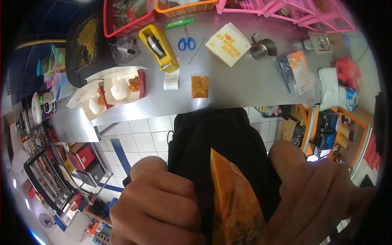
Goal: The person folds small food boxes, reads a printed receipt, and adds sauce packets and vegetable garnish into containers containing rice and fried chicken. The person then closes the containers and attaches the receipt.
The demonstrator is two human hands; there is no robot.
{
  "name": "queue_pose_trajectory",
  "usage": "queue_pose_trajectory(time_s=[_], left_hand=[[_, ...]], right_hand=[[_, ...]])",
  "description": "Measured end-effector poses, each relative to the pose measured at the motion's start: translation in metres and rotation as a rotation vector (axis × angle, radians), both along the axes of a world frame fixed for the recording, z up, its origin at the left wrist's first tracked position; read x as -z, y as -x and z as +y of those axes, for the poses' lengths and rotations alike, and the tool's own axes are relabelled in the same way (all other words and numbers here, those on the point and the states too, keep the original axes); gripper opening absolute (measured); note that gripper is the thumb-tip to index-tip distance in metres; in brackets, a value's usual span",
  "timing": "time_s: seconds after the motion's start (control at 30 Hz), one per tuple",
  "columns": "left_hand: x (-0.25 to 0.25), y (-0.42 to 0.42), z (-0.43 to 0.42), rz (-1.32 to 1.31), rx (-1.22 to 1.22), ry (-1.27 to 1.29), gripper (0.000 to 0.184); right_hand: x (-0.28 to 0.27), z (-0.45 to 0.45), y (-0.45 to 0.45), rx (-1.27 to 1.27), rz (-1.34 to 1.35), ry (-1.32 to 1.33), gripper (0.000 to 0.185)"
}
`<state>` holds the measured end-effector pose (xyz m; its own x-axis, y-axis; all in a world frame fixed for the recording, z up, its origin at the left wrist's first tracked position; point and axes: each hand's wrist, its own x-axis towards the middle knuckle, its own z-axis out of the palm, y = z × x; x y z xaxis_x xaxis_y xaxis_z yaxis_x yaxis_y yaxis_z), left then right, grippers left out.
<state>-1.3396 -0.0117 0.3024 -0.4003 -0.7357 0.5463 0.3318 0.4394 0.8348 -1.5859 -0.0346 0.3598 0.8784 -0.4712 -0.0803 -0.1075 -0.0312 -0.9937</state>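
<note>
A clear plastic bag of orange sauce (234, 200) is held up close to the camera, one corner pointing upward. My left hand (157, 204) is curled into a fist on its left side; the fingertips are hidden near the frame's bottom. On the other side, my right hand (318, 196) has its fingers pressed together against the bag's lower right edge. A similar small sauce packet (200, 85) lies flat on the steel table (163, 104) beyond my black clothing. Two open boxes stand at the table's left, the nearer-to-centre food box (122, 87) holding white rice and fried pieces.
A yellow tape dispenser (158, 47), blue scissors (186, 43), a receipt (171, 80) and a printed card (228, 44) lie on the table. A metal jug (263, 48) and plastic packages (300, 75) are to the right. Red, orange and pink baskets (281, 12) line the back.
</note>
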Motion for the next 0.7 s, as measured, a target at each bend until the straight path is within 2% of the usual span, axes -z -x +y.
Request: queue_pose_trajectory(time_s=[0.13,0.23,0.27,0.33,0.43,0.7], left_hand=[[-0.01,-0.004,-0.001,-0.07,0.034,-0.004,0.021],[0.001,0.01,0.019,-0.113,-0.004,-0.059,0.022],[0.029,0.033,0.037,0.368,-0.086,0.018,0.02],[0.039,0.035,0.037,0.846,-0.171,0.098,0.017],[0.025,0.022,0.022,0.339,-0.18,0.018,0.014],[0.028,0.033,0.017,0.14,-0.488,0.01,0.034]], right_hand=[[0.014,0.007,-0.001,0.108,-0.175,-0.032,0.017],[0.038,0.016,-0.007,0.367,-0.419,-0.139,0.02],[0.047,0.017,-0.01,0.433,-0.473,-0.175,0.021],[0.064,0.014,-0.013,0.512,-0.541,-0.222,0.022],[0.077,0.011,-0.015,0.527,-0.567,-0.258,0.025],[0.092,-0.002,-0.014,0.462,-0.609,-0.297,0.032]])
